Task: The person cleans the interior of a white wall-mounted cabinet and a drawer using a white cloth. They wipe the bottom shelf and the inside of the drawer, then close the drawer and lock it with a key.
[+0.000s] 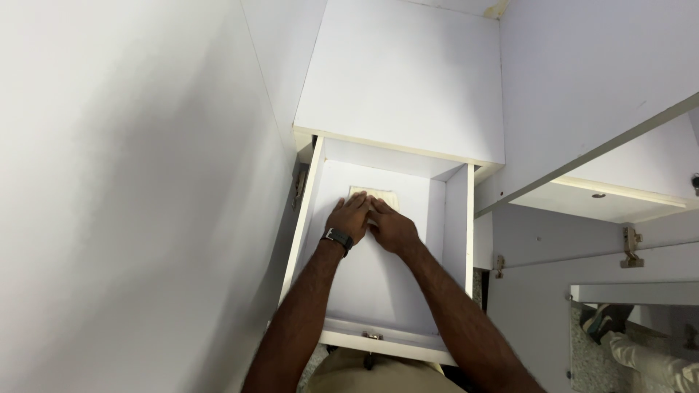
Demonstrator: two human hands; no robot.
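A white drawer (pixel 309 211) is pulled out below me, its bottom bare apart from one item. Near its back lies a flat cream-coloured folded piece (pixel 382 195), cloth or paper, I cannot tell which. My left hand (pixel 351 217), with a black watch on the wrist, rests palm-down on the piece's left part. My right hand (pixel 392 227) lies beside it, palm-down on the piece's right part, touching the left hand. Both hands cover most of the piece; only its far edge shows.
A white wall (pixel 131 182) stands close on the left. Above the drawer is a white cabinet top (pixel 400 73). On the right a white door (pixel 582 80) stands open with metal hinges (pixel 630 247), and a mirror panel (pixel 641 342) sits lower right.
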